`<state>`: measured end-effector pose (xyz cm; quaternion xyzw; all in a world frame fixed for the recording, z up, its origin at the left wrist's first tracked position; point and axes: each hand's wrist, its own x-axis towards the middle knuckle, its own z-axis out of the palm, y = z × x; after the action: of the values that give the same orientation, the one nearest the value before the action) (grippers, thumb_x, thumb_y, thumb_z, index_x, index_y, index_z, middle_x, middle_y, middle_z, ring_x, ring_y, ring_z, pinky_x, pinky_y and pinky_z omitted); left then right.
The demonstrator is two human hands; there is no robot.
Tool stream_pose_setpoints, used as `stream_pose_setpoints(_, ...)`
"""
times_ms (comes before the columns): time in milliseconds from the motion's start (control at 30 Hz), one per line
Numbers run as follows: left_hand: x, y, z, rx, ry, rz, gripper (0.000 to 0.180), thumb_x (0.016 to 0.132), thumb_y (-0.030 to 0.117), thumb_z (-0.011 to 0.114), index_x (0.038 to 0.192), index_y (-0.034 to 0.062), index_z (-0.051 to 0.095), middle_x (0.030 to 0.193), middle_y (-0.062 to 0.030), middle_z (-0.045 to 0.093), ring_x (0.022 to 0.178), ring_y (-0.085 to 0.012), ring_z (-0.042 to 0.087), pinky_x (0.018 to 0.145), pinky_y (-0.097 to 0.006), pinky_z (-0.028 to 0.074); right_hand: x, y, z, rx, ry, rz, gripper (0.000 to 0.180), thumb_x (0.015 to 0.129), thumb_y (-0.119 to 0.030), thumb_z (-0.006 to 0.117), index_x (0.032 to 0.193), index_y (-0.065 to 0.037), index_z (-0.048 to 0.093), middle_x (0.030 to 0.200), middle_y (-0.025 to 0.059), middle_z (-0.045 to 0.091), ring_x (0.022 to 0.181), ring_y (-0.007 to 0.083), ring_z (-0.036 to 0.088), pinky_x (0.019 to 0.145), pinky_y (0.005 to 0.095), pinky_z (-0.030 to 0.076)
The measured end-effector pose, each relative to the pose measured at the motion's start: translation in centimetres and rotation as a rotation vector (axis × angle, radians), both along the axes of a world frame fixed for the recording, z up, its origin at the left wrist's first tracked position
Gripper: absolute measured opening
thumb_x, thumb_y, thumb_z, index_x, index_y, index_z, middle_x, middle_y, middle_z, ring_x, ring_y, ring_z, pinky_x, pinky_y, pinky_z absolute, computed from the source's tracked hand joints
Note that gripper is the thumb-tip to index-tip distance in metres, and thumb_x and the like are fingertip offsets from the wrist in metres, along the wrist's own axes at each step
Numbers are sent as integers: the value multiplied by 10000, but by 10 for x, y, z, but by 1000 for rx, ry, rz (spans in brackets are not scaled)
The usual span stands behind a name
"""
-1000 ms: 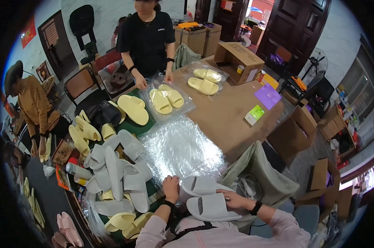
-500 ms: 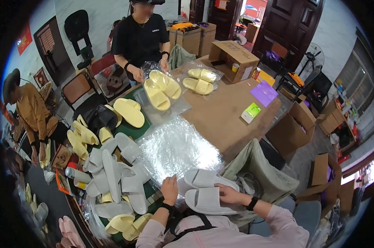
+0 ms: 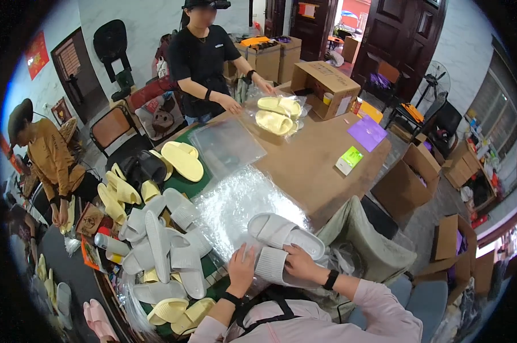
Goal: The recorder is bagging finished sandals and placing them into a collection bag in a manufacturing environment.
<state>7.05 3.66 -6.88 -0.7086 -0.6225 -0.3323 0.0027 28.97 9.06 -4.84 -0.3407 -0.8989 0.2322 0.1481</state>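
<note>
Two pale grey slippers lie at the near edge of a stack of shiny clear plastic bags (image 3: 235, 200). My right hand (image 3: 303, 264) grips the nearer slipper (image 3: 271, 264) beside its ribbed strap, with the fingers over its edge. Just beyond, the farther slipper (image 3: 307, 243) rests at a slant with its strap toward the left. My left hand (image 3: 242, 267) is by the toe of the nearer slipper, over the bags' near edge, fingers stretched out and holding nothing I can see.
Loose grey slippers (image 3: 185, 263) and yellow slippers (image 3: 182, 160) are heaped at left. Across the table a person (image 3: 204, 63) reaches to bagged yellow slippers (image 3: 277, 123). Flat clear bags (image 3: 227, 140), a green-and-white box (image 3: 350, 160) and an open carton (image 3: 327, 86) are there. A cloth-covered chair (image 3: 378, 246) stands at right.
The grey slippers have come apart and turned, the farther one shifting up and away. My right hand has moved slightly left. The person opposite has laid the bagged yellow slippers down at the right.
</note>
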Motion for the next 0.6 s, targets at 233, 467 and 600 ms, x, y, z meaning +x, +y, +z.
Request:
stream_pose_setpoints(233,3,-12,6,-86,-40,-78,371,811,115,593,1178,165,590,1284,-213,448,1113,-408,467,921,-446,408,-21,4,2,63,135,-239,201,689,-132,628,768,48,589,1149,215,517,1029,398,498,880,433,427)
stream_pose_setpoints(467,9,-23,19,-144,-354,-248,330,837,123,585,1161,169,620,1352,-208,392,1210,-402,404,1003,-422,351,-45,21,-28,148,73,-302,196,691,-125,616,787,45,592,1198,253,500,1056,417,497,885,425,439)
stream_pose_setpoints(600,3,-30,17,-232,-419,-244,344,826,91,586,1163,157,616,1318,-161,461,1220,-352,426,1011,-415,348,-71,31,-18,173,63,-321,220,720,-152,586,788,58,577,1128,247,519,1012,416,505,868,446,428)
